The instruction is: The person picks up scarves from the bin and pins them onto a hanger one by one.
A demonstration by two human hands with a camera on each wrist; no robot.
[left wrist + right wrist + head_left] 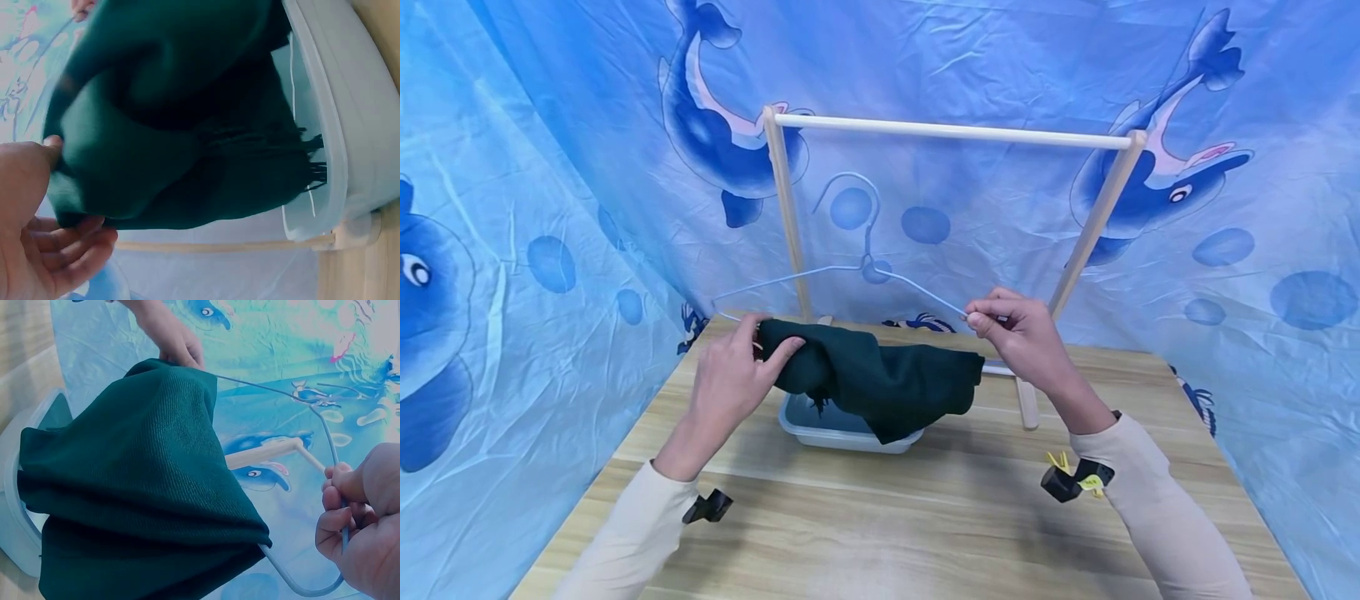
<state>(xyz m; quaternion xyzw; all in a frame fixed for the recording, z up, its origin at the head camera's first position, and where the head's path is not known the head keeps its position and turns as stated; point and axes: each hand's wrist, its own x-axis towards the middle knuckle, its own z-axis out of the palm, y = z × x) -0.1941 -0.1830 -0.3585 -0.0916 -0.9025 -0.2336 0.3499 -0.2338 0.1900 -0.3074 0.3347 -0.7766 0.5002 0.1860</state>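
Observation:
A dark green fringed scarf (pixel 887 375) drapes over the lower bar of a light blue wire hanger (pixel 831 269), above a plastic tub. In the head view my left hand (pixel 733 367) pinches the scarf's left end, thumb on the near side; the left wrist view shows its fingers (pixel 81 250) at the cloth's edge. My right hand (pixel 1018 333) grips the hanger's right corner. In the right wrist view this hand (pixel 369 519) curls round the wire beside the cloth. Part of the lower bar is hidden under the scarf (pixel 144 475). The hanger's hook points up.
Behind the hands stands a wooden rack with a white top rail (pixel 955 131). The pale tub (pixel 850 440) sits on the wood-grain table (pixel 880 517), and fringe hangs down into it. A blue dolphin-print curtain (pixel 970 67) surrounds the table's back and sides.

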